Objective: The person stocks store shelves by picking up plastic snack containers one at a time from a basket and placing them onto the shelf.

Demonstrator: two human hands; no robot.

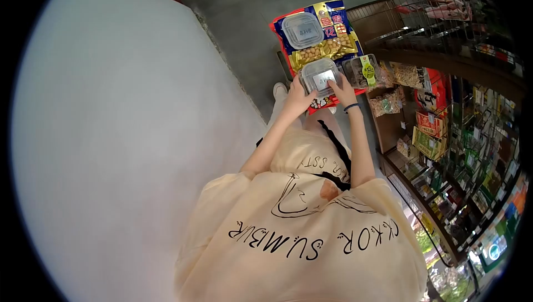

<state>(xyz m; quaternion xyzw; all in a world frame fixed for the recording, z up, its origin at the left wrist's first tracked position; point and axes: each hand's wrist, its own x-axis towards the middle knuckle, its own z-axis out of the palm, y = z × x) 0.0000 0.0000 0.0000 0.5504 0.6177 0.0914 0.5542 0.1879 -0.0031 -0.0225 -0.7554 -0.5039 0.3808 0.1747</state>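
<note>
Nearest you, past your shirt, your left hand grips the near-left side of a clear tub, while your right hand, banded at the wrist, holds the other side with its thumb on the label. The tub is in front of you, over the near end of the packs; whether they bear its weight, you cannot tell from here. Tip it and the lid could pop if your thumb presses hard (its catch is too small to see). Just beyond, a second tub lies on the nut pack; a nudge to that soft, slick film could make it slide. The green-labelled tub sits close by your right hand, where a knuckle could knock it. Farther right stands the shelf.
</note>
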